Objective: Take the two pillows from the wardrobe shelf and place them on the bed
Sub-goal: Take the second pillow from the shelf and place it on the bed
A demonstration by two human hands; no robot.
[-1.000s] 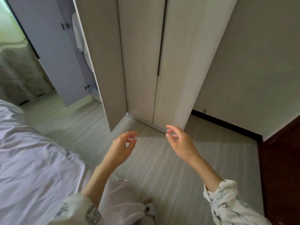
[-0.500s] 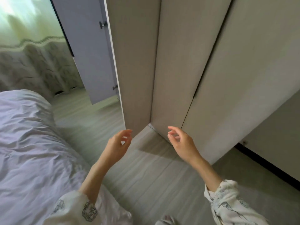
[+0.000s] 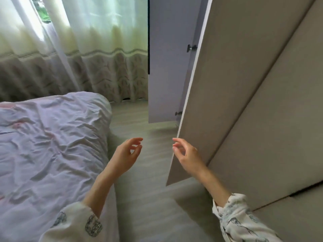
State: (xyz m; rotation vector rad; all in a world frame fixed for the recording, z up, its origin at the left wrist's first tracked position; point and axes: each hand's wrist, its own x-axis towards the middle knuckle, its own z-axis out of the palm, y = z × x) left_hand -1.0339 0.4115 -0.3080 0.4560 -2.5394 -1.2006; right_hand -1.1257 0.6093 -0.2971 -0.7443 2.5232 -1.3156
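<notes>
Both of the person's hands are raised in front of them over the pale wood-look floor, and both are empty. The left hand is loosely open, palm turned inward, fingers gently curled with the thumb near the fingertips; it touches nothing. Its bare forearm reaches up from a white patterned sleeve and passes just beside the edge of the bed.

The right hand is also loosely open, fingers relaxed and slightly bent, pointing left. It sits right at the white edge of an open wardrobe door; whether the fingertips actually touch that edge cannot be told. Its forearm angles up from a second patterned sleeve at lower right.

The bed fills the left side, covered in a crumpled pale lilac sheet. The beige wardrobe door stands on the right, with a second, lilac-grey open door farther back carrying small dark hinges. The pillows and the wardrobe shelf are not in sight from here. Sheer curtains with a patterned lower band hang across the far window.
</notes>
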